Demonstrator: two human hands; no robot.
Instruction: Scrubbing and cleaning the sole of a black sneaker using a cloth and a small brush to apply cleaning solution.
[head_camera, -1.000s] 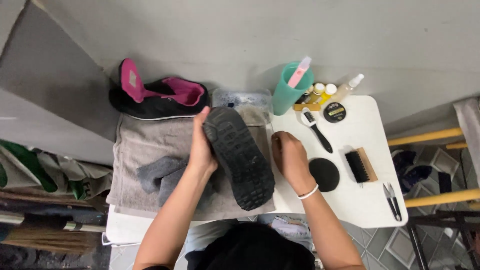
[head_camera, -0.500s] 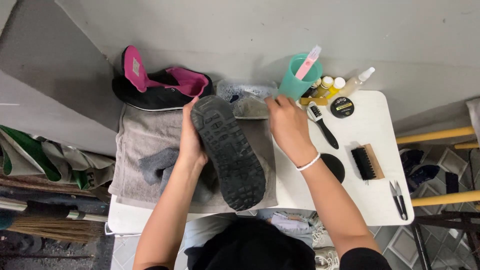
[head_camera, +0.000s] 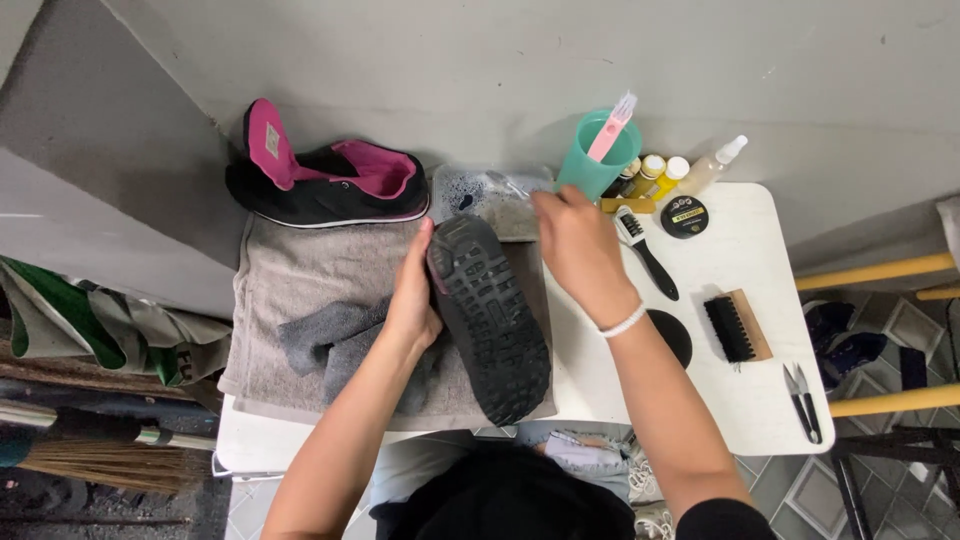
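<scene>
1. The left hand (head_camera: 412, 300) sits in the middle of the frame, fingers wrapped around the side of a black shoe (head_camera: 490, 315) that is turned sole up
2. That shoe lies slanted across a grey towel (head_camera: 300, 280), toe toward the upper middle of the frame and heel toward the lower middle, its treaded sole facing the camera
3. The right hand (head_camera: 575, 245) is just right of the shoe's toe, reaching to a clear tray (head_camera: 480, 195) at the upper middle; its fingertips are pinched narrow on a small tool whose kind I cannot tell
4. A crumpled grey cloth (head_camera: 330, 340) rests on the towel under the left wrist
5. A second black shoe with pink lining (head_camera: 330, 185) stands upright at the upper left, at the far edge of the towel
6. A teal cup (head_camera: 595, 165) with a pink brush in it stands right of the tray, touching the small bottles (head_camera: 665, 175) beside it
7. On the white table (head_camera: 760, 400), right of the right arm: a slim black brush (head_camera: 648, 255), a round black tin (head_camera: 685, 217), a wooden brush with black bristles (head_camera: 738, 327), and small snips (head_camera: 803, 400) at the lower right
</scene>
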